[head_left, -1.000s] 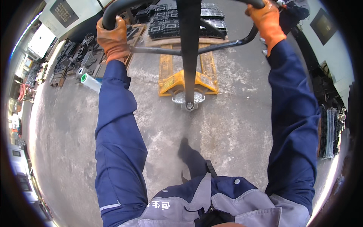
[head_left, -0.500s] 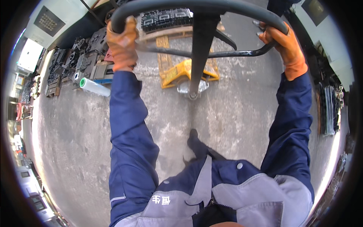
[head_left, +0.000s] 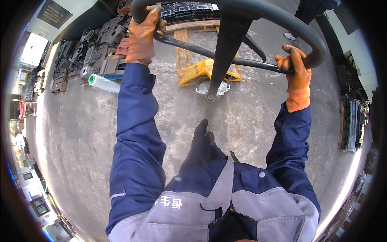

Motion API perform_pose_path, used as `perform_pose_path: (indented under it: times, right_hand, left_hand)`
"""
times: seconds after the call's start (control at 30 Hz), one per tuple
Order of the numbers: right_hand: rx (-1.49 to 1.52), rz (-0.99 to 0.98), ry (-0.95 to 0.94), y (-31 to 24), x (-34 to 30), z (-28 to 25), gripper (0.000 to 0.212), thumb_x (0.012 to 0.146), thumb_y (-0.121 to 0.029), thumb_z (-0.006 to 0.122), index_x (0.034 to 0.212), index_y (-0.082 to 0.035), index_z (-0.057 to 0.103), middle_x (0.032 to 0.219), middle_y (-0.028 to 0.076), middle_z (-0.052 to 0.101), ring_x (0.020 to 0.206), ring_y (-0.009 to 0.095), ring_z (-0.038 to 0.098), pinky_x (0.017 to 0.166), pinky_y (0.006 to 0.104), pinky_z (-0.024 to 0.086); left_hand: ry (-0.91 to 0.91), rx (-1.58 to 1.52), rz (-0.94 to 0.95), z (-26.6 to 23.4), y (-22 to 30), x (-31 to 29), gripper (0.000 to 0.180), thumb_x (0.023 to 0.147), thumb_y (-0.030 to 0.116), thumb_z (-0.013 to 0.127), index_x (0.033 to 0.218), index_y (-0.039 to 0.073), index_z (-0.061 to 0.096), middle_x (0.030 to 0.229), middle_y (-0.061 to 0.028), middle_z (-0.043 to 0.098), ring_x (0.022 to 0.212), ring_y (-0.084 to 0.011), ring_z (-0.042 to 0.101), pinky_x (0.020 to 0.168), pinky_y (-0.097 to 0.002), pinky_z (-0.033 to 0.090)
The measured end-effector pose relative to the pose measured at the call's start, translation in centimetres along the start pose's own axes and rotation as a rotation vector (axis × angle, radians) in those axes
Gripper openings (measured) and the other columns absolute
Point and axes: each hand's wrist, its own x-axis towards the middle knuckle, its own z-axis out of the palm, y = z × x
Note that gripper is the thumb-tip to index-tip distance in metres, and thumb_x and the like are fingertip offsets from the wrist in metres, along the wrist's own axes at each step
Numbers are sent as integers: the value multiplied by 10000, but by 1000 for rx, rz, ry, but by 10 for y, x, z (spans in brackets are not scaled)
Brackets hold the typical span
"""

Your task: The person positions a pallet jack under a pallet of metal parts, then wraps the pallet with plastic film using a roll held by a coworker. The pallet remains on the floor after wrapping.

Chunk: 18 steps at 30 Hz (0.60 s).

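Observation:
Both my hands wear orange gloves and hold the black loop handle (head_left: 278, 19) of a yellow pallet jack (head_left: 196, 72). My left hand (head_left: 144, 34) is closed round the loop's left corner. At the right lower corner, the fingers of my right hand (head_left: 297, 68) curl round the bar. The loop sits tilted, its right side nearer to me. A black shaft (head_left: 226, 50) runs from it down to the jack's base. The jack's forks reach under a wooden pallet (head_left: 193, 27) loaded with black metal parts (head_left: 187, 11).
Left of the jack, metal castings (head_left: 109, 34) are piled on pallets, with a green-cored roll of clear film (head_left: 104, 83) beside them. Another person's dark-trousered legs (head_left: 308, 12) stand at the far right. Wrapped stock (head_left: 352, 125) lines the right side. Concrete floor (head_left: 80, 149) surrounds me.
The handle loop has turned, its right side swinging toward me. My right hand has come nearer; my left has shifted slightly away and right. One foot has moved forward.

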Motion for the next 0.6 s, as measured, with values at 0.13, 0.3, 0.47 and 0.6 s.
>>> perform_pose_path:
  times: [0.13,0.3,0.47,0.6]
  right_hand:
    - [-50,38,17,0,-5,-5,387,1036,-255,473,1050,106,610,576,31,423,547,152,498,804,390,567]
    - [-56,-46,179,-9,-47,17,290,1036,-181,502,1002,84,616,647,44,474,498,109,451,653,337,558]
    - [36,-136,355,5,-48,31,208,1003,-119,513,1087,46,609,681,65,577,635,164,589,763,345,520]
    - [43,-203,480,21,-25,43,276,1013,-143,505,1163,72,592,644,40,517,618,159,565,827,392,545]
  left_hand:
    - [-78,-27,-34,-1,7,-6,224,967,238,628,1031,24,633,647,13,466,582,-123,462,785,-385,536]
    - [164,19,3,0,15,-41,207,971,226,620,930,23,618,648,18,466,594,-105,470,746,-335,515]
    - [223,2,-17,8,-12,-51,227,998,209,567,1105,13,604,775,-83,642,722,-165,601,726,-313,481]
    - [278,-135,4,20,-40,-46,283,1017,246,550,1154,4,604,731,-83,635,686,-167,599,734,-334,506]
